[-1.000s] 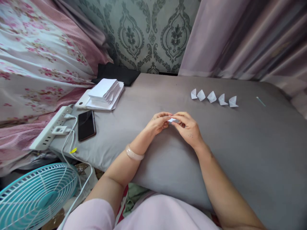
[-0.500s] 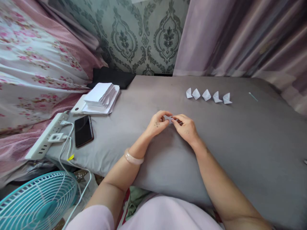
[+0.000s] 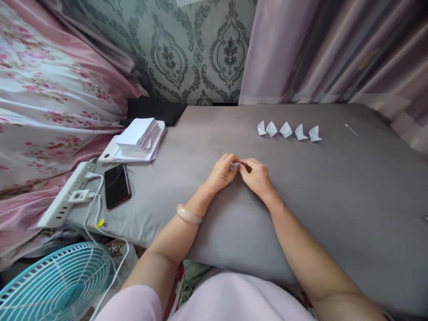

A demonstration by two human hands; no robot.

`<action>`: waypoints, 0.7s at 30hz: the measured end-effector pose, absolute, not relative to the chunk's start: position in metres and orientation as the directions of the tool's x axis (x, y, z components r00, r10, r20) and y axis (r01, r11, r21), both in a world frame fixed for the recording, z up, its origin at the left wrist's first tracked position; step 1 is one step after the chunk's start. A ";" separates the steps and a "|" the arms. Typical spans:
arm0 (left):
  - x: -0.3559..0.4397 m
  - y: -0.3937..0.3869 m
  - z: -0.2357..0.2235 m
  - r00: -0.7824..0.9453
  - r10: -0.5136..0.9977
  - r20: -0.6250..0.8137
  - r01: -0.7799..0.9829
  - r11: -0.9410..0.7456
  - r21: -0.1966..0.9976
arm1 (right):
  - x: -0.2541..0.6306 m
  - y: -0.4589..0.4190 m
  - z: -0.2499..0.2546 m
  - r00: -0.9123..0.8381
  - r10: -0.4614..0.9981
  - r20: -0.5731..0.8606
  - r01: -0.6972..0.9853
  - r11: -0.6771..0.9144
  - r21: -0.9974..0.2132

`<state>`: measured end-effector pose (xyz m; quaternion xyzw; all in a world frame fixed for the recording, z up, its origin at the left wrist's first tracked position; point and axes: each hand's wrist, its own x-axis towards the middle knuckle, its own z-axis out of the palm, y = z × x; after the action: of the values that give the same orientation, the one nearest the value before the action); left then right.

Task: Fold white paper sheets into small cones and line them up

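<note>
My left hand (image 3: 224, 171) and my right hand (image 3: 256, 177) meet over the middle of the grey cushion (image 3: 334, 191). Both pinch a small piece of white paper (image 3: 235, 165) between their fingertips; only a sliver of it shows. A pale bangle (image 3: 188, 215) circles my left wrist. Beyond the hands, a row of several small folded white paper pieces (image 3: 288, 131) lies on the cushion. At the left edge of the cushion lies a stack of white paper sheets (image 3: 138, 136).
A black phone (image 3: 117, 185) lies beside a white power strip (image 3: 65, 199) with plugged cables at the left. A teal fan (image 3: 53, 281) stands low left. A thin green stick (image 3: 351, 129) lies far right. Floral bedding, a black cloth and curtains border the cushion.
The hands have stayed together on the paper, fingers shifting slightly and closing over it so less paper shows. The view has drifted a little.
</note>
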<state>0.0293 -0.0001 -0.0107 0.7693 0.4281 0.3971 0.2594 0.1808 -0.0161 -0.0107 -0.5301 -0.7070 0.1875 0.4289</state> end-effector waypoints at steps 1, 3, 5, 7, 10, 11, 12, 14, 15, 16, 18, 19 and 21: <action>0.030 0.000 -0.010 0.322 0.862 0.391 0.456 -0.503 0.734 | 0.180 -0.016 -0.010 -0.063 0.910 0.410 0.595 0.364 -0.717; 0.031 -0.001 -0.008 0.329 0.859 0.392 0.467 -0.509 0.724 | 0.179 -0.017 -0.010 -0.049 0.908 0.416 0.609 0.357 -0.708; 0.033 -0.002 -0.006 0.331 0.858 0.392 0.478 -0.511 0.715 | 0.178 -0.017 -0.009 -0.038 0.905 0.424 0.620 0.354 -0.700; 0.033 -0.002 -0.005 0.338 0.855 0.394 0.482 -0.517 0.707 | 0.177 -0.017 -0.009 -0.033 0.902 0.430 0.623 0.355 -0.697; 0.032 -0.002 -0.004 0.363 0.846 0.391 0.476 -0.529 0.703 | 0.177 -0.016 -0.010 -0.022 0.901 0.432 0.624 0.350 -0.699; 0.031 -0.002 -0.005 0.370 0.843 0.390 0.472 -0.532 0.702 | 0.177 -0.016 -0.010 -0.020 0.903 0.430 0.620 0.348 -0.703; 0.031 -0.002 -0.005 0.375 0.841 0.390 0.469 -0.535 0.702 | 0.178 -0.016 -0.011 -0.018 0.904 0.427 0.615 0.346 -0.708; 0.029 -0.001 -0.006 0.379 0.838 0.392 0.467 -0.539 0.701 | 0.178 -0.015 -0.011 -0.019 0.908 0.419 0.605 0.344 -0.718; 0.029 -0.001 -0.006 0.382 0.836 0.393 0.466 -0.542 0.700 | 0.179 -0.015 -0.011 -0.019 0.909 0.416 0.602 0.342 -0.721; 0.029 -0.001 -0.006 0.384 0.834 0.396 0.466 -0.545 0.697 | 0.179 -0.015 -0.011 -0.018 0.910 0.415 0.601 0.341 -0.722; 0.029 -0.001 -0.005 0.390 0.831 0.397 0.470 -0.550 0.690 | 0.178 -0.016 -0.010 -0.018 0.909 0.416 0.604 0.341 -0.720; 0.030 -0.002 -0.005 0.390 0.831 0.397 0.475 -0.551 0.686 | 0.178 -0.016 -0.010 -0.018 0.909 0.417 0.607 0.341 -0.718; 0.031 -0.003 -0.004 0.384 0.834 0.396 0.489 -0.548 0.679 | 0.177 -0.017 -0.009 -0.016 0.906 0.422 0.613 0.342 -0.712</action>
<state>0.0305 -0.0027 -0.0038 0.7985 0.4140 0.3693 0.2337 0.1768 -0.0170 -0.0086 -0.5485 -0.6926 0.1677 0.4375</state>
